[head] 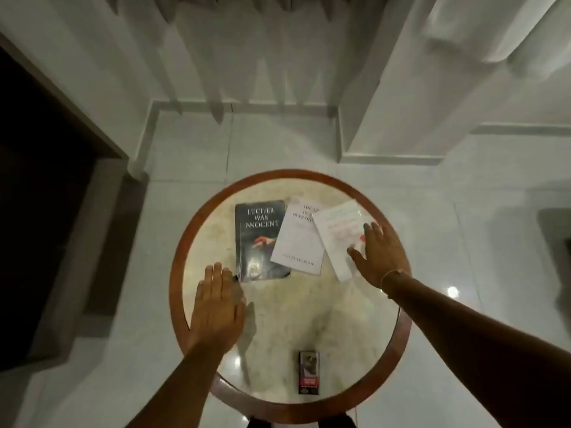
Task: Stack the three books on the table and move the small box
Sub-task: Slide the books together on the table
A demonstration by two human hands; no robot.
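Three books (296,236) crowd the far rim (overlapping), small box (308,372) near.

Three books sit in a loose row across the far half of the round table (398,329), none stacked yet. Leftmost is the dark book (261,239), cover up, white title reading "Lucifer Was Innocent", pretty much square to the view. The middle white book (296,239) is tilted and its left edge laps over the dark one. The right white book (336,233) has faint red print, is tilted the other way, and overlaps the middle one's right corner. The small dark box (308,372) lies flat at the near edge, well apart from the books.
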